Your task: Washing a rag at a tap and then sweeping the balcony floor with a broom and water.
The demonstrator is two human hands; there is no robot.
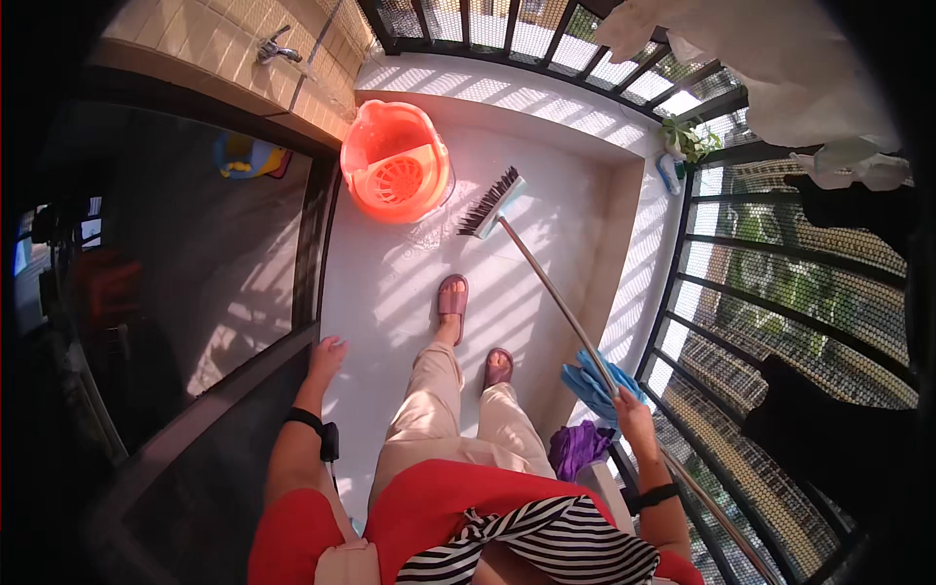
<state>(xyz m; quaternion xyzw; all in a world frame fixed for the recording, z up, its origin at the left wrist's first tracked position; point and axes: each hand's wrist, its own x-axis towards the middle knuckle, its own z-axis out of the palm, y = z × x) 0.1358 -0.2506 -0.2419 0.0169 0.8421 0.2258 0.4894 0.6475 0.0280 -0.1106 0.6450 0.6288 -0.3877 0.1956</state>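
My right hand [635, 418] grips the metal pole of a floor scrubbing brush [553, 289]. The pole slants across the balcony floor, and its brush head [500, 206] has dark bristles on a pale block. My left hand [327, 360] hangs beside the sliding door frame, holding nothing, its fingers loosely apart. Ahead, left of the brush head, an orange mop bucket [355, 172] with a wringer basket [398, 180] stands on the floor [468, 252]. Wet patches shine between bucket and bristles. From the wall tap [276, 50], a faint streak of water appears to run toward the bucket.
Glass door panels [241, 307] line the left side. A low ledge [636, 285] and black railing [790, 259] run along the right. Blue cloth [589, 384] and purple cloth [581, 447] lie near my right arm. A plant [684, 139] and a bottle [668, 174] occupy the far corner; laundry [775, 66] hangs above.
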